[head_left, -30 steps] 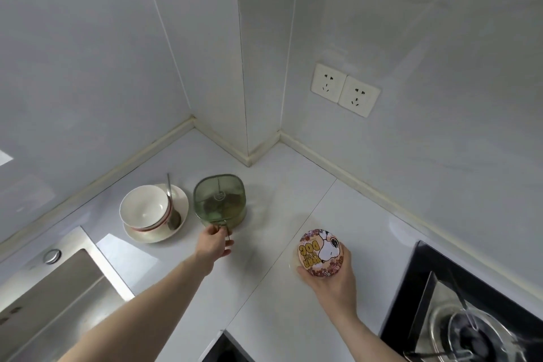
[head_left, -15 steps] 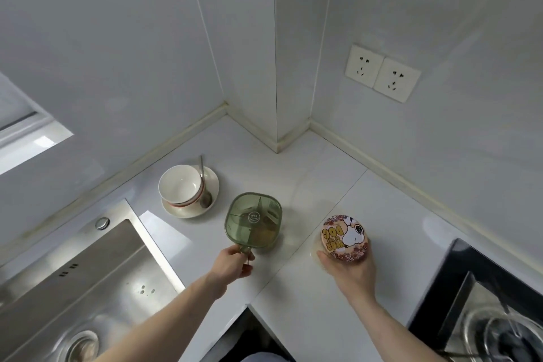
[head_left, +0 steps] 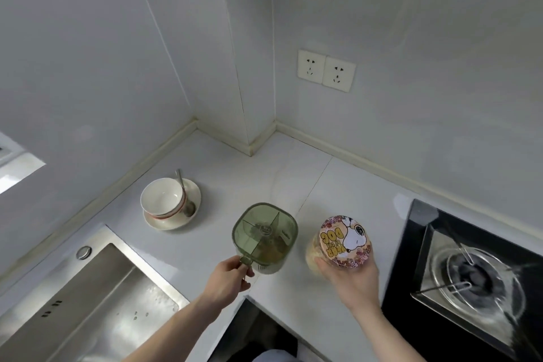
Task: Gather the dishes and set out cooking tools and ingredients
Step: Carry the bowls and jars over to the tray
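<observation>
A green see-through seasoning box (head_left: 265,236) with divided compartments sits on the white counter. My left hand (head_left: 230,275) grips its small handle at the near corner. My right hand (head_left: 351,279) holds a clear jar (head_left: 342,242) with a cartoon-dog lid, tilted, just right of the green box. Farther left, a white bowl (head_left: 163,197) rests on a white saucer (head_left: 192,194) with a metal spoon (head_left: 185,195) leaning beside it.
A steel sink (head_left: 88,303) lies at the lower left, a black gas hob (head_left: 470,273) with a burner at the right. Two wall sockets (head_left: 326,70) sit above the counter corner. The counter's inner front edge runs just under my hands.
The green box has slid toward me and to the right, away from the bowl, pulled by my left hand. The jar in my right hand now tilts and sits closer to the box.
</observation>
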